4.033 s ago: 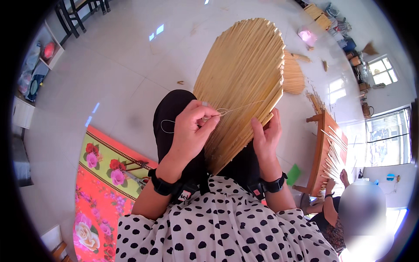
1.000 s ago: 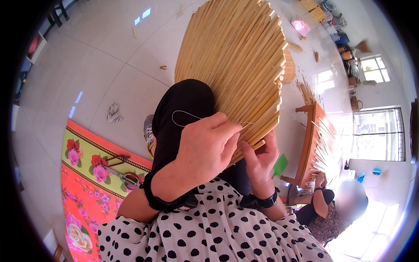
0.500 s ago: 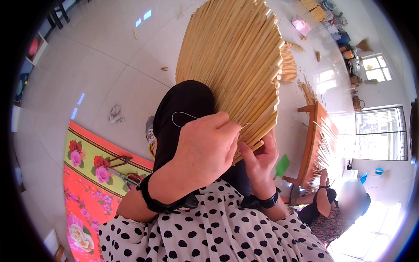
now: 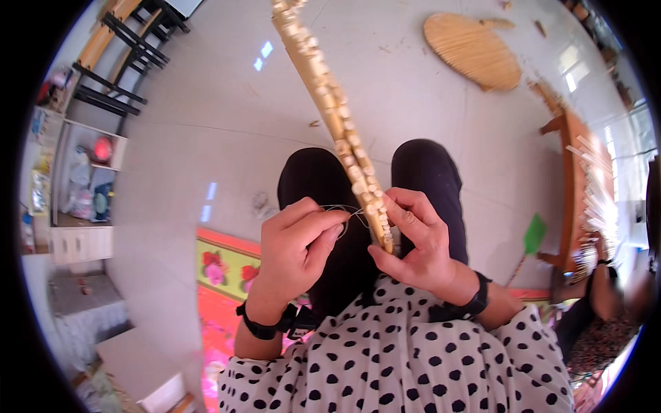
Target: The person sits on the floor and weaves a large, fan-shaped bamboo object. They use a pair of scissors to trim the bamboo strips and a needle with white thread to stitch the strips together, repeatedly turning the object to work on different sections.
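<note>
A thick mat of straw-coloured stalks (image 4: 333,103) is turned edge-on, so its cut stalk ends face up in a long row. It rises from between my knees toward the far side. My right hand (image 4: 421,237) grips the near end of the mat, fingers on its right side and thumb near the bottom tip. To the left of the mat, my left hand (image 4: 299,241) is closed in a pinch on a thin pale thread (image 4: 358,212). A loop of the thread curls between that hand and the mat. Whether a needle is on it cannot be made out.
A round stalk mat (image 4: 475,51) lies on the tiled floor at far right. A wooden bench (image 4: 568,179) holding loose stalks stands right, beside a co-worker (image 4: 602,330). A green fly swatter (image 4: 534,234) leans nearby. Floral cloth (image 4: 227,275) lies left, shelves (image 4: 86,172) beyond.
The mat has turned from broadside to edge-on. My left hand has drawn away to its left with the thread, and my right hand still holds the near end. The view has swung left.
</note>
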A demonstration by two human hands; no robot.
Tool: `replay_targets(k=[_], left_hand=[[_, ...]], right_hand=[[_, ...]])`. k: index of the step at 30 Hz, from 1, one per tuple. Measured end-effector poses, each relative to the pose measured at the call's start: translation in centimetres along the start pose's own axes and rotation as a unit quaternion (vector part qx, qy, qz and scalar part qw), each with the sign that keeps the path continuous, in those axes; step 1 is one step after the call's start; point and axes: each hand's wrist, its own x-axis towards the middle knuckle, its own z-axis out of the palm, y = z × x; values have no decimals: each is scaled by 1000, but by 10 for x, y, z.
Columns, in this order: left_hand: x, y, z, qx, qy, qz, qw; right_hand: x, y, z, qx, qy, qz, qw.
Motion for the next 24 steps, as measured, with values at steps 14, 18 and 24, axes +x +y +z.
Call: replay_targets(k=[14,18,24], left_hand=[[-33,-2,-34,96,-13,-96,991],[-38,-1,-35,108,-6,-99,989],[-36,8,-35,134,-12,-118,984]], right_hand=[[18,26,17,265,-124,-52,955],[18,32,18,303,-126,-45,944],[19,36,16,318,-106,-36,942]])
